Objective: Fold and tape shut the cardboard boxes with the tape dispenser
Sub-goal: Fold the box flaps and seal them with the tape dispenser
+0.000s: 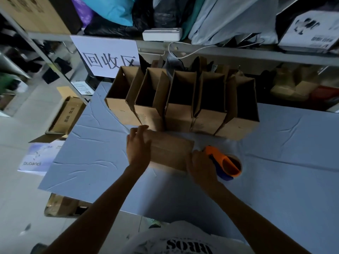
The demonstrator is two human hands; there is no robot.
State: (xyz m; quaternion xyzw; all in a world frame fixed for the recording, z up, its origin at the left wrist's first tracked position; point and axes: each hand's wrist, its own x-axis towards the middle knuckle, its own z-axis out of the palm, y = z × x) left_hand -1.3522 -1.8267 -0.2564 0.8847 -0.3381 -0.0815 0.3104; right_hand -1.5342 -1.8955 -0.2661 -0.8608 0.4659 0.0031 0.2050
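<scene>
Pressing box [170, 151], on table [284, 162] just before open-box row [183, 99], w/ flat-fingered L hand [138, 143]. Gripping tape dispenser [226, 163] in R hand [200, 166], fingers curled round it, at box's rt end. Keep flaps pinned; pull straight along seam.

Probably a packing storeroom: shelving [238, 52] (bags [229, 19], cartons [36, 13] piled) and open boxes [179, 116].

left hand [138, 146] flat, fingers straight; right hand [200, 166] curled, gripping.

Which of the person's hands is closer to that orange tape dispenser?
Right. The right hand grips the tape dispenser at the right end of the folded box; the left hand rests flat on its left end.
</scene>
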